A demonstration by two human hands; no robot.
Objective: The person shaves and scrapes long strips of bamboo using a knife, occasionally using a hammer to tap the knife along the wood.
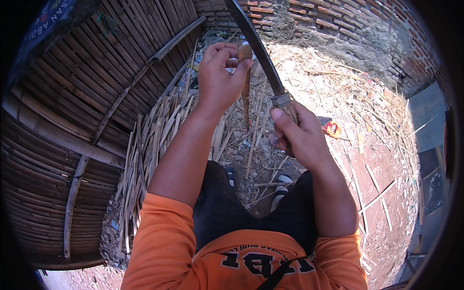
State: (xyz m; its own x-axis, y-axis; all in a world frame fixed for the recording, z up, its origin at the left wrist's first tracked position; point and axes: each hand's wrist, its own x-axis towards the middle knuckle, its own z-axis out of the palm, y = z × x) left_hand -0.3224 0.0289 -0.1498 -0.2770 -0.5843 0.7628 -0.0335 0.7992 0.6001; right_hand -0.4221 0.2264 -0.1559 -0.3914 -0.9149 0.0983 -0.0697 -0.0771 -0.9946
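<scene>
My right hand is closed around the wooden handle of a machete. Its long dark blade rises up and to the left, edge-on past my other hand. Farther forward, my left hand pinches the wide top end of a brown bamboo strip between thumb and fingers. From there the strip hangs down and narrows toward the ground between my knees. Blade and strip lie close together at the top; whether they touch I cannot tell.
Many split bamboo strips lie piled on my left, beside a slatted bamboo wall. A brick wall stands ahead. Shavings and litter cover the ground. A red wrapper and loose sticks lie on the right.
</scene>
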